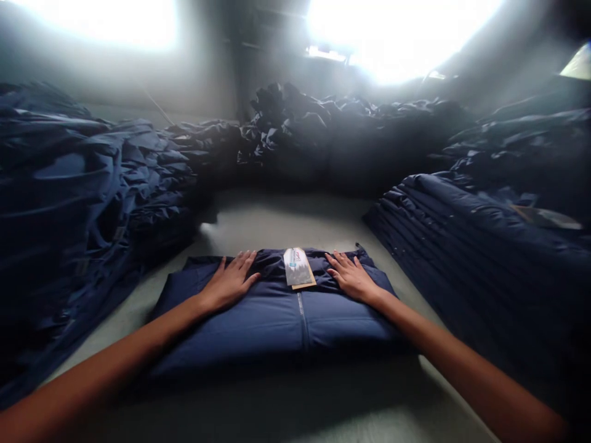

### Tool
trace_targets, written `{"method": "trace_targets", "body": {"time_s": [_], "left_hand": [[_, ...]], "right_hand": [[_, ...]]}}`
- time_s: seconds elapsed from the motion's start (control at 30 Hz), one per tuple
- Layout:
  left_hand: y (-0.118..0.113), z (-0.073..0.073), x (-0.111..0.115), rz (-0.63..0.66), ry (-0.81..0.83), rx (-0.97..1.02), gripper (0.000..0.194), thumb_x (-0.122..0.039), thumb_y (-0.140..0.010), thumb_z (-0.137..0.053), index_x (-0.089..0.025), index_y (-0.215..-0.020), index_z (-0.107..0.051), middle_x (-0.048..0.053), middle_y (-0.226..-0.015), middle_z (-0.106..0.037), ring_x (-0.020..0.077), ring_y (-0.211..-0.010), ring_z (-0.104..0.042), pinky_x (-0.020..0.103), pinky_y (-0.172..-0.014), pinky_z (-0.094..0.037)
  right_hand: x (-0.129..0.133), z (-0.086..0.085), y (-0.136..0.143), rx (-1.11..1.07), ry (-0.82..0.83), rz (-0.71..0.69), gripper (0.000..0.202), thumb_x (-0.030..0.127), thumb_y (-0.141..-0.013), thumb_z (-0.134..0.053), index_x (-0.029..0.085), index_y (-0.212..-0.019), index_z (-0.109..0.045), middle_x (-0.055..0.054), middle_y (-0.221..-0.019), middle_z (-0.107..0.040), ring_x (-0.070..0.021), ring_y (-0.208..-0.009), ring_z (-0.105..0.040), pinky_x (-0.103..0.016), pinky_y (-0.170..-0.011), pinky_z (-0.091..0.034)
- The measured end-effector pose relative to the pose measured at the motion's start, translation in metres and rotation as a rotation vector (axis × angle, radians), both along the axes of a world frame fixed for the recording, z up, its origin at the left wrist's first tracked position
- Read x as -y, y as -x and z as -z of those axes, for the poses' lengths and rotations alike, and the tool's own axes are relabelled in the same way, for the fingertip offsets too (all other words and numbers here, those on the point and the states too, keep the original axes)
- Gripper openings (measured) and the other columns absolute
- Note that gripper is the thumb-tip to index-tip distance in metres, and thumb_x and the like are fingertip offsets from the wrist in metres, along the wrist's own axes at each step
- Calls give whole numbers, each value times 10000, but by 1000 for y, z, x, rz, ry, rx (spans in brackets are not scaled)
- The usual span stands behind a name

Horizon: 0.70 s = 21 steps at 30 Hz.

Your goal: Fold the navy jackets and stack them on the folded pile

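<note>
Jacket (258,320) on a pale table (249,215) — grip open, both hands (229,280) (353,277) flat — garment stacks (101,172) around.

"What does the jacket (258,321) look like?"

"Navy blue, folded into a wide, flat bundle, with its front zipper (302,317) facing up and closed where it shows."

"Anything on it?"

"A printed hang tag (298,267) at the gathered top, slightly tilted, overlapping a brown tag (308,285)."

"Where does it lie?"

"Flat on the pale surface (277,224), its width running crosswise, well apart from the surface's far edge."
</note>
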<state>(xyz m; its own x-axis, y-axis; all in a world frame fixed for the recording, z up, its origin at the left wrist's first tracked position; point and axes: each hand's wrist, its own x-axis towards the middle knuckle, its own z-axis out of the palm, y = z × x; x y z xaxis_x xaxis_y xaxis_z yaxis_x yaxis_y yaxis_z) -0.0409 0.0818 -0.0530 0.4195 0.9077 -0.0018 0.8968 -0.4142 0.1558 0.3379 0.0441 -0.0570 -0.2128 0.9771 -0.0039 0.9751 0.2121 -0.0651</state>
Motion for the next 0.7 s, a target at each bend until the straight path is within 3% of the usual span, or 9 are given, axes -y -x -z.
{"method": "trace_targets", "body": {"time_s": [0.13,0.43,0.6,0.7], "left_hand": [[3,6,-22,-7,-6,26,728,-569,-1055,-310,-221,-1685,-203,99,-1737,-195,309,-1618,-132,617,-1286,-85],[-6,4,-76,-33,-15,-32,734,-560,-1054,-286,-209,-1690,-179,84,-1737,-187,278,-1619,-137,578,-1292,-122],[-4,-13,-95,4,50,-31,820,-550,-1010,-400,-176,-1693,-141,153,-1721,-228,349,-1599,-196,645,-1264,-149],[-17,-32,-91,121,-46,-17,867,-390,-936,-547,-187,-1687,-165,156,-1720,-244,381,-1592,-209,662,-1256,-162]], "right_hand": [[-16,9,-2,-13,4,29,629,549,-1105,-186,298,-1681,-218,-98,-1743,-169,-310,-1611,-142,-657,-1261,-122],[-76,12,-8,-97,-20,25,603,536,-1108,-249,314,-1669,-258,-98,-1734,-221,-316,-1602,-191,-671,-1242,-179],[-84,-6,-6,-137,-82,5,611,439,-1071,-458,248,-1639,-338,-165,-1703,-290,-356,-1567,-287,-690,-1213,-244],[-76,-26,9,-198,-219,-204,682,244,-981,-585,263,-1625,-359,-138,-1681,-351,-307,-1548,-343,-598,-1234,-301]]}}
